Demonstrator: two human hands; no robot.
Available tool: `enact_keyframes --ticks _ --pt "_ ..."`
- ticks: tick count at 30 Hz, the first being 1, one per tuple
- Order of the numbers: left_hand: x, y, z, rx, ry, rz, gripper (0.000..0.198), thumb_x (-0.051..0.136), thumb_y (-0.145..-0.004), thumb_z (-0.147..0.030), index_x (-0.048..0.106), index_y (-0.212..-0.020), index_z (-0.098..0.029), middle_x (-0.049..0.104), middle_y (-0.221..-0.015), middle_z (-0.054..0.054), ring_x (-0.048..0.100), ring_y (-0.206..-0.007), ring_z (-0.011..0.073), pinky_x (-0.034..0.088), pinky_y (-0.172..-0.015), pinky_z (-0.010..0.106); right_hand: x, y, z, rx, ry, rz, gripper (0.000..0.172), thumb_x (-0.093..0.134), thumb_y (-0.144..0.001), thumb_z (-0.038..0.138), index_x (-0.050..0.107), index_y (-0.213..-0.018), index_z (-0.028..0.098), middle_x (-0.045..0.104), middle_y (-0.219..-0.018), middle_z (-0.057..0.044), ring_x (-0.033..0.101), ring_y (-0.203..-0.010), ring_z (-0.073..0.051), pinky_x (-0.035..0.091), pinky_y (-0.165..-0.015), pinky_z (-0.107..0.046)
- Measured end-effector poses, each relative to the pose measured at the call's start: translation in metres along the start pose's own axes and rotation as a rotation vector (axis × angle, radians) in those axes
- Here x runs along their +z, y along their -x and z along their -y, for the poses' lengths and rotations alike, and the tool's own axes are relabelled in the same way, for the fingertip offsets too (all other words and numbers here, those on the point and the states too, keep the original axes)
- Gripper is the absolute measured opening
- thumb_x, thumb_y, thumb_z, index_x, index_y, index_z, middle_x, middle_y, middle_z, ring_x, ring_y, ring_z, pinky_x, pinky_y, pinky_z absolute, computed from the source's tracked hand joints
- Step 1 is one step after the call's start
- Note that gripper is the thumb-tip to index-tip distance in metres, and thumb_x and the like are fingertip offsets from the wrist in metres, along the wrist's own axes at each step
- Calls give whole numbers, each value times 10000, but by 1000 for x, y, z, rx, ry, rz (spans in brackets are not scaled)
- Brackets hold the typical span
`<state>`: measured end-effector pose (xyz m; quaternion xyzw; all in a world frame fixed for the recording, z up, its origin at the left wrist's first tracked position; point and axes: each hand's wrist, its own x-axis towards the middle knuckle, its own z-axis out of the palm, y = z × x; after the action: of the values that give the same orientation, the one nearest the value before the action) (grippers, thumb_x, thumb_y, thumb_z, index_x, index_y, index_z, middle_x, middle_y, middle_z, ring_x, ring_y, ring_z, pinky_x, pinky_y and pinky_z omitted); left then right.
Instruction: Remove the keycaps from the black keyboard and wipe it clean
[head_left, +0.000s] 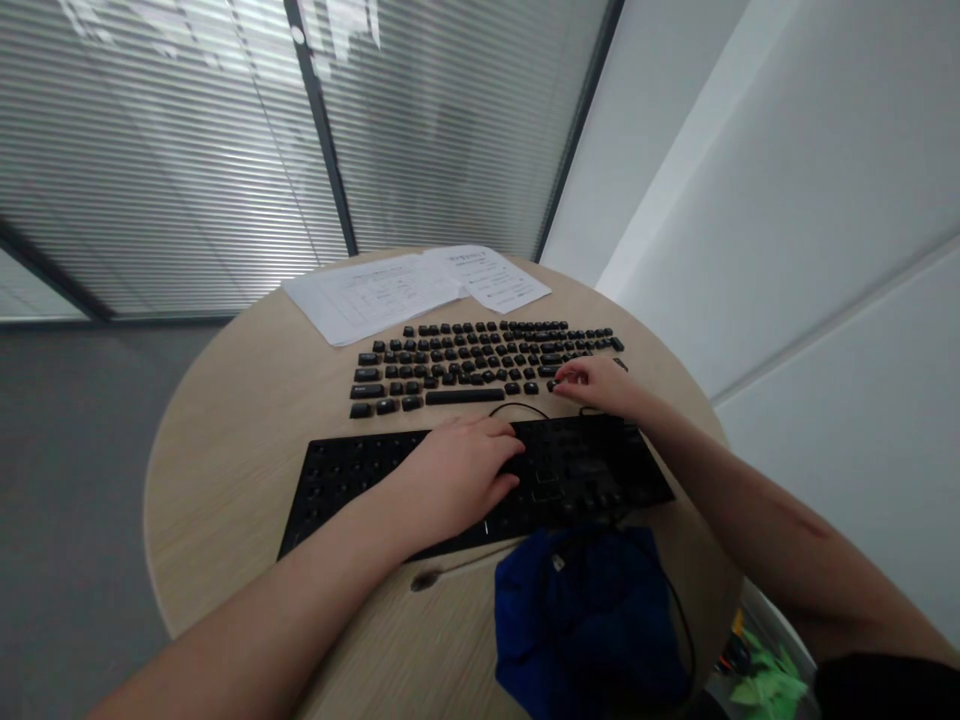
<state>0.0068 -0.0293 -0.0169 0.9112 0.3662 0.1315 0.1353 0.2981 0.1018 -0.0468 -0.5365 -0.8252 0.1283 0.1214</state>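
A black keyboard base (352, 475) without keycaps on much of its surface lies across the round table. My left hand (469, 470) rests on the middle of it, palm down, fingers stretched out and holding nothing. Beyond the base, loose black keycaps (457, 365) are laid out in rows, with the long spacebar keycap (465, 397) in the nearest row. My right hand (596, 385) is at the right end of that row. Its fingers are curled together around a small keycap (552, 386), which the fingertips partly hide.
Printed paper sheets (382, 292) lie at the far side of the wooden table (217, 440). A blue cloth bag (585, 620) sits at the near edge with a black cable over it. Left of it lies a thin brush-like stick (425, 580). A white wall (825, 220) stands close on the right.
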Motion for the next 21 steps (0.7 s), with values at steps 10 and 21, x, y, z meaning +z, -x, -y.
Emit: enact_keyframes --ticks 10,21 --pt "-6 2 -4 9 24 54 228 710 -961 -232 781 -1168 -166 768 -1234 110 723 -1129 303 571 -1041 466 2 -6 6 -26 137 50 261 729 -937 369 837 -1123 221 797 -925 -62 700 -842 -229 452 -717 -314" --pt "-10 2 -7 -22 36 95 274 688 -974 -235 770 -1225 -161 791 -1192 116 740 -1123 311 588 -1019 468 3 -5 10 -34 152 37 280 733 -946 380 842 -1153 224 796 -901 -55 697 -815 -221 452 -709 -313"
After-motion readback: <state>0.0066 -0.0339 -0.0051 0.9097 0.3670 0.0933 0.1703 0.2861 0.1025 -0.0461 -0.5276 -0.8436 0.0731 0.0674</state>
